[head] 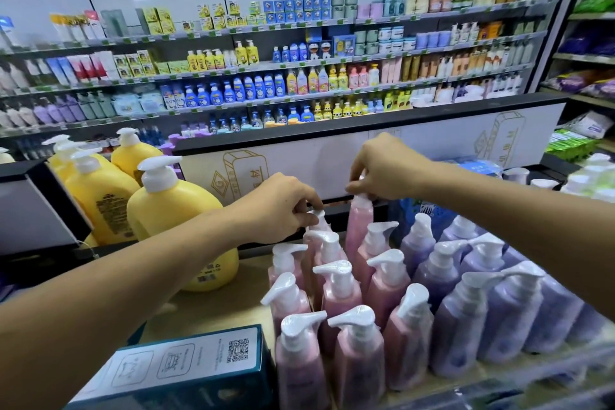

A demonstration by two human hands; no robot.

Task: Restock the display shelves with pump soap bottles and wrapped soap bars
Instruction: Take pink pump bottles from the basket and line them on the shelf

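Reaching over the shelf (233, 296), both hands work at the back row of pink bottles (346, 293). The left hand (283, 206) has its fingertips pinched narrow around the white pump head of a rear pink bottle (317, 226), which sits just under the fingers and is mostly hidden by the bottles in front. The right hand (382, 166) is curled down over the top of a taller pink bottle (358, 226), its fingers closed on the pump so that the head is covered; the body hangs straight below the hand. This bottle stands with its long axis upright, leaning slightly left, and its top is higher than its neighbours; whether its base touches the shelf cannot be told. The left-hand bottle also stands upright, pump spout pointing right.

The other pink bottles stand in rows in front, spouts mostly turned right or left. Purple bottles (466, 309) stand just beside them on the right, and yellow bottles (166, 210) on the left, near the left forearm. A dark teal box (186, 369) lies at the near edge. Far shelves (299, 76) across the aisle hold many small products.
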